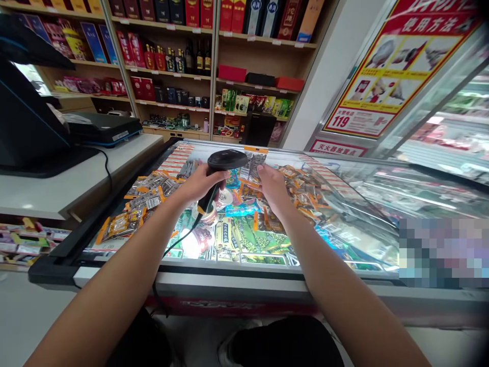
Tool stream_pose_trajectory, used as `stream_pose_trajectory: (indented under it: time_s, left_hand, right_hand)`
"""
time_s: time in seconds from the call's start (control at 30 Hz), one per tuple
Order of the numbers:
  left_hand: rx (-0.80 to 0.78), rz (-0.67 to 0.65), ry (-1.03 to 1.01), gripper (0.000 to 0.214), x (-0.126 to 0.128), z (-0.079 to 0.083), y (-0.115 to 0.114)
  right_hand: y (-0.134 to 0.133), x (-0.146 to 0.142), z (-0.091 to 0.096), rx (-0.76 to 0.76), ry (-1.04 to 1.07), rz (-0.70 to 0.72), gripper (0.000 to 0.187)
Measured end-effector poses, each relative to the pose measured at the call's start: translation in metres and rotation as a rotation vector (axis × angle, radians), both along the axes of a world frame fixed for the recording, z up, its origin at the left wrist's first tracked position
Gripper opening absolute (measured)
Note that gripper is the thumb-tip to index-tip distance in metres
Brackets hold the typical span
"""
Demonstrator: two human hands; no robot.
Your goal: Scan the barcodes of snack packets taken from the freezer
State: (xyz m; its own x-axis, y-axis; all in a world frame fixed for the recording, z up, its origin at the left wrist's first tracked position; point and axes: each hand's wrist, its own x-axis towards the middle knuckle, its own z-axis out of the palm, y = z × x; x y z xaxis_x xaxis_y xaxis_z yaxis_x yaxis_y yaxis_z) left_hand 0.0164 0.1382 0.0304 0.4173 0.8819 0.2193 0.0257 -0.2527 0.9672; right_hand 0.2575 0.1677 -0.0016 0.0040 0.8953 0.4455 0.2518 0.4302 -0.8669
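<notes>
Black scanner [227, 160]: centre of the frame, handle tilted, gripped by the left hand [200, 183].
Pack [252, 165]: just right of the scanner head, its right edge pinched by the right hand [273, 186].
Hands: apart from each other, each closed on its own item.
Scan risk: a crease or glare on the film could spoil a reading; whether a code faces the scanner cannot be told.
Grip risk: the pack is held by one edge only and could swing or slip among the loose packs [148, 201], where it would be hard to pick out.
Cord [183, 237]: runs down over the freezer's near edge; could snag there or drag nearby packs if the scanner were pulled away.
Freezer [229, 280]: glass-topped, loose packs apparently lying on the glass, frozen goods beneath; bright reflection at lower centre.
Desk [46, 188]: left of the frame, pale top, carrying a scale [101, 127].
Shelves [260, 57]: across the top, boxes and bottles in rows.
Poster [397, 66]: upper right, red and yellow.
Floor [34, 316]: lower left, grey.
</notes>
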Motion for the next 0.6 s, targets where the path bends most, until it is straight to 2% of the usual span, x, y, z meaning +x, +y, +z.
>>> stream_pose_trajectory:
  time_s: [0.2,0.37,0.5,0.6]
  left_hand:
    - [0.004,-0.029,-0.011,0.03,0.001,0.001,-0.003]
    - [0.001,-0.031,-0.043,0.027,0.002,0.001,-0.004]
    - [-0.011,0.077,-0.096,0.027,0.001,0.007,-0.005]
    - [0.016,0.241,-0.188,0.027,-0.009,0.017,-0.005]
  right_hand:
    - [-0.005,-0.004,0.002,0.006,0.004,0.006,0.068]
    - [-0.008,-0.004,0.005,0.015,-0.026,-0.005,0.061]
    - [-0.012,-0.001,0.01,0.161,-0.27,-0.096,0.047]
    - [-0.021,-0.003,0.013,0.246,-0.569,-0.102,0.034]
